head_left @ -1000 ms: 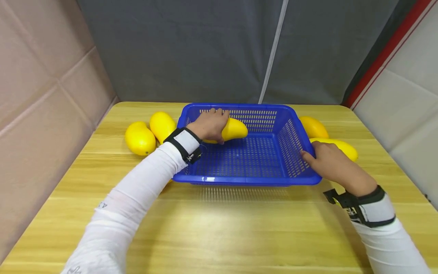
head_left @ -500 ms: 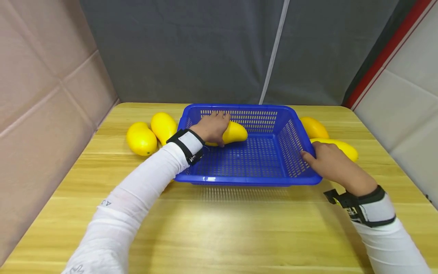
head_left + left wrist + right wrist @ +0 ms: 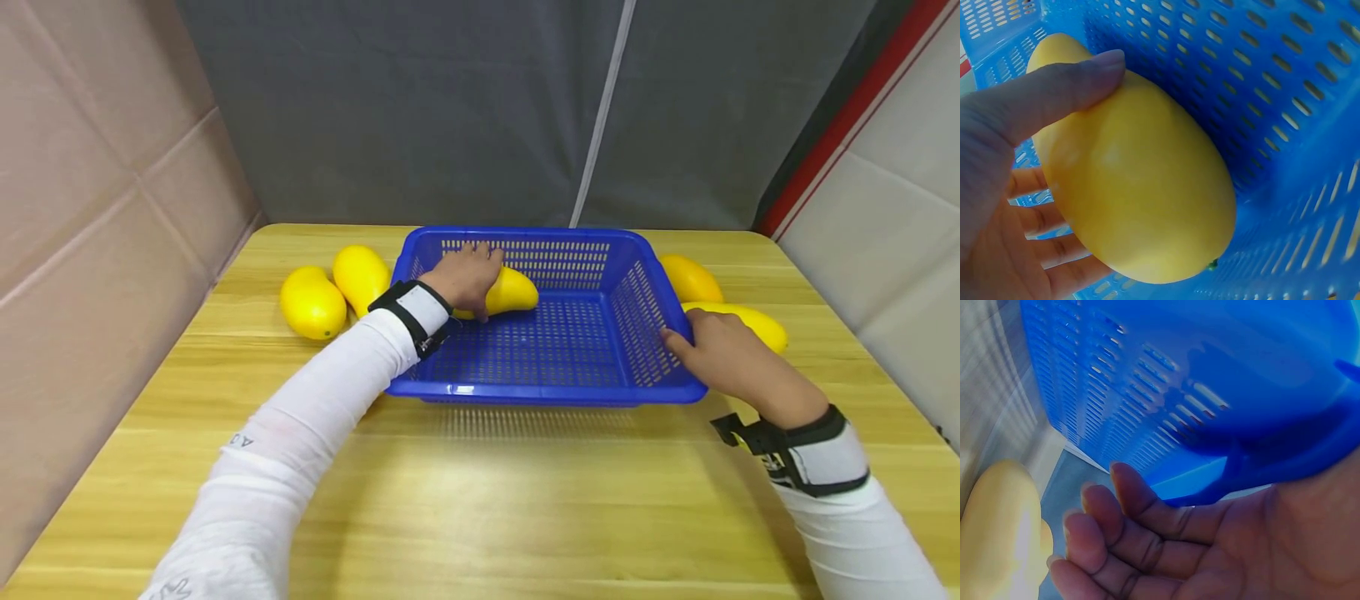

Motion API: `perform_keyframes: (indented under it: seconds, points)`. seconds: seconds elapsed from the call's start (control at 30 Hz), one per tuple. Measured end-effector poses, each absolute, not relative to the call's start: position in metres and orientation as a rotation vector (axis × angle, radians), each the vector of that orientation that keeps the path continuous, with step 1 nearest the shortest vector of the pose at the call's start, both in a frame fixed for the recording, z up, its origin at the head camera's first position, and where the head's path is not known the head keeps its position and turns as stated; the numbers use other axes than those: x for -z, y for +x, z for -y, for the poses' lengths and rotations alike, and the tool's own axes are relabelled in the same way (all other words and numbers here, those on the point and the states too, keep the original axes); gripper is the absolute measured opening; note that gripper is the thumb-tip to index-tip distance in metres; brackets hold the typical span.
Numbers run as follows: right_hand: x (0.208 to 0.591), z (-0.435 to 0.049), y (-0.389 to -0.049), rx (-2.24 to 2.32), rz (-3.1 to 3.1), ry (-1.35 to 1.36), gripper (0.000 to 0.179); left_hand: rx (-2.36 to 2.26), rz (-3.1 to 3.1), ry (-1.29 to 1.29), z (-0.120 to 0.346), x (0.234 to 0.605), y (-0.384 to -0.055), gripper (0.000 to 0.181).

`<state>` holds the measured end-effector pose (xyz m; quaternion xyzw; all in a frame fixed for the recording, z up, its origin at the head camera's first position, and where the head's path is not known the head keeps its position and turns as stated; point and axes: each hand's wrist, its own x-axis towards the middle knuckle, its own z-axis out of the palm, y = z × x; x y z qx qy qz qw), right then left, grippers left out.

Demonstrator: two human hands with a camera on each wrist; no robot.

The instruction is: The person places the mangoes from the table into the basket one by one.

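Observation:
My left hand [image 3: 467,279] grips a yellow mango [image 3: 516,290] inside the left part of a blue plastic basket [image 3: 525,393]. From the left wrist, the thumb lies over the mango [image 3: 1141,181] and the other fingers reach round its far side. Whether the mango rests on the basket floor is hard to tell. My right hand [image 3: 723,358] holds the basket's right rim, the thumb on top. Its fingers [image 3: 1138,500] bend under the rim against the outer wall in the right wrist view.
Left of the basket, two mangoes [image 3: 312,302] lie on the wooden table [image 3: 525,508]. Right of it lie two more, one orange-yellow mango [image 3: 690,279] and one yellow mango [image 3: 753,325] beside my right hand. A grey curtain [image 3: 420,117] hangs behind the table.
My left hand has lowered slightly inside the basket, and the mango's tip has shifted a little left. The right hand and the basket stay practically in place.

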<state>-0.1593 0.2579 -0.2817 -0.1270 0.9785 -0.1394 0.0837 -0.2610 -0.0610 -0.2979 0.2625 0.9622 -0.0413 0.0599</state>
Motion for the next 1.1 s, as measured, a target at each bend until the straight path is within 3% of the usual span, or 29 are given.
perform_keyframes:
  seconds: [0.77,1.1]
  points:
    - [0.282,-0.258,-0.159,0.396,-2.925,-0.37,0.039,0.217,-2.902,0.706,0.062,0.294,-0.257,0.097]
    - [0.282,-0.259,-0.158,0.406,-2.926,-0.364,0.039,0.153,-2.836,0.706,0.069,0.273,-0.255,0.096]
